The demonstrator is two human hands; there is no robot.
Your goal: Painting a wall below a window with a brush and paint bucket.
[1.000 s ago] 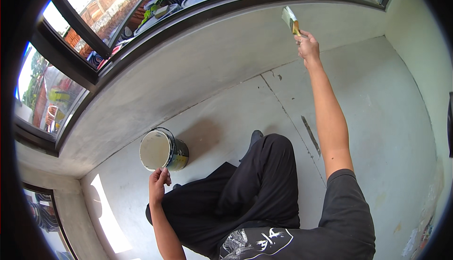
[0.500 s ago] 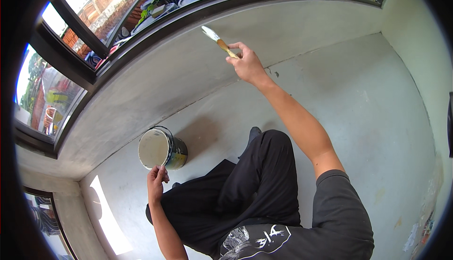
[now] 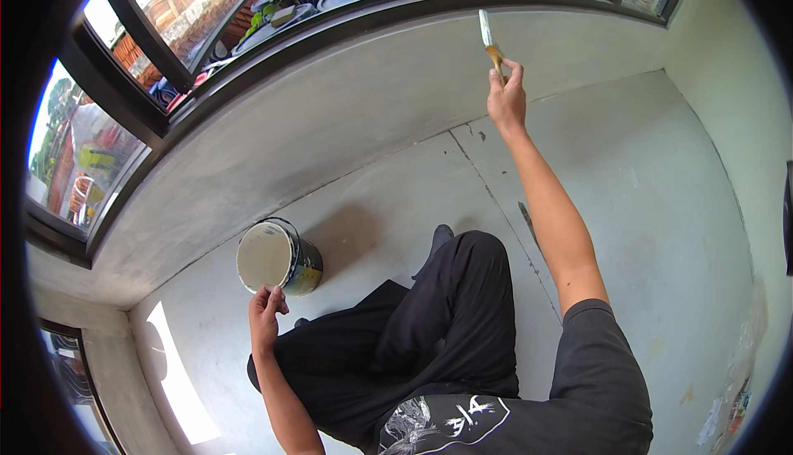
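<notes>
My right hand (image 3: 507,100) is stretched forward, closed round the handle of a paintbrush (image 3: 493,52). The brush's bristles are coated white, and their tip is at the top of the low grey wall (image 3: 396,83), just under the window frame; whether it touches cannot be made out. A paint bucket (image 3: 312,266) with a dark handle stands tilted on the floor to the left, its pale-coated inside facing me. At its near rim my left hand (image 3: 266,310) is closed, fingers curled together; it seems to hold the rim or handle, though the exact grip is hidden.
A dark window frame (image 3: 330,32) curves along the wall's top, with potted plants behind the glass. Grey floor (image 3: 652,207) with a dark seam lies on the right, beside a pale side wall (image 3: 727,75). My crossed legs (image 3: 446,314) are between the bucket and my right arm.
My right hand has carried the paintbrush rightward along the wall's top, and the brush now points more upright. My left hand stays by the bucket; the whole view has shifted slightly.
</notes>
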